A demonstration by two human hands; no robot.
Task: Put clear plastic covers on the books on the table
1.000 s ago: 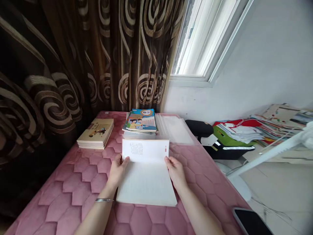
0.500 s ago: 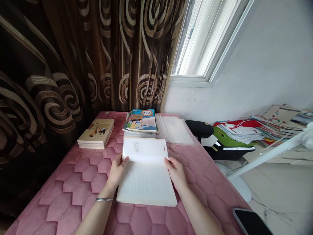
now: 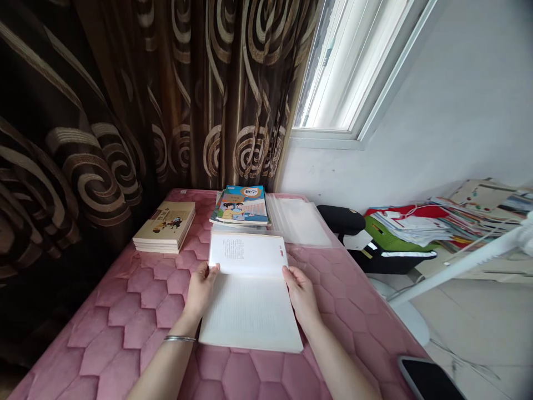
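Cream paperback book (image 3: 250, 314) lies open on the pink quilted table cover (image 3: 120, 328), left hand (image 3: 200, 290) and right hand (image 3: 301, 295) pinching its raised page at both edges: an even, light grip keeps that leaf from creasing.

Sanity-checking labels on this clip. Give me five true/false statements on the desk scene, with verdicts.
1. The left hand and right hand both touch the open book. True.
2. The bangle is on the right arm. False: it is on the left arm.
3. A blue maths textbook lies beyond the open book. True.
4. The phone lies under the left hand. False: it lies at lower right, away from both hands.
5. A clear plastic sleeve lies beside the textbook. True.
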